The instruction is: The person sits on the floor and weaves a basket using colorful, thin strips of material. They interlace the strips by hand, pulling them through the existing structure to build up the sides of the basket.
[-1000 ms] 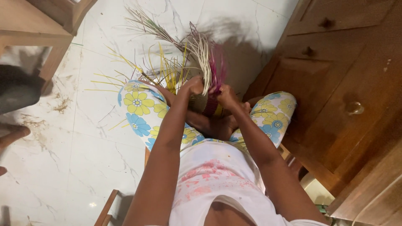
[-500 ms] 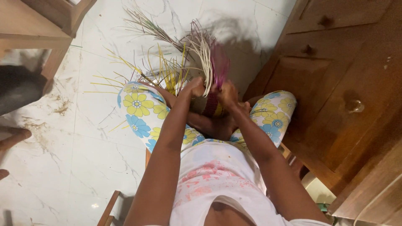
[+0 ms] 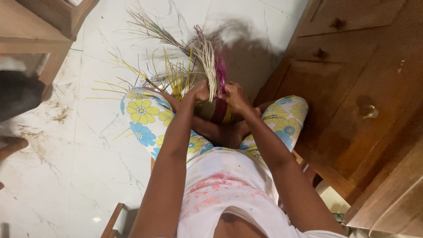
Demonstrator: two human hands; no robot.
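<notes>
Nearest the camera is the person's white top with pink blotches [image 3: 220,194], and both bare forearms run up from it toward a small half-woven basket of striped maroon, yellow and tan fibre [image 3: 219,111]. That basket sits in the person's lap, between the knees of the floral trousers with yellow and blue flowers [image 3: 145,112], and everything else is placed from it.

The left hand [image 3: 198,91] is clenched on the basket's upper left edge, gripping a bunch of pale straw-coloured strands [image 3: 210,66] that stand up from the rim. The right hand [image 3: 235,94] is closed on the upper right edge, just beside the left, with the magenta strands [image 3: 221,72] rising between the two hands.

Beyond the basket, loose yellow and green strips [image 3: 169,72] fan out up and to the left over the white marble floor [image 3: 66,167]. To the right of the basket stands a dark brown wooden cabinet with drawers [image 3: 365,88]. Far to the upper left of the basket is a piece of light wooden furniture [image 3: 35,35].
</notes>
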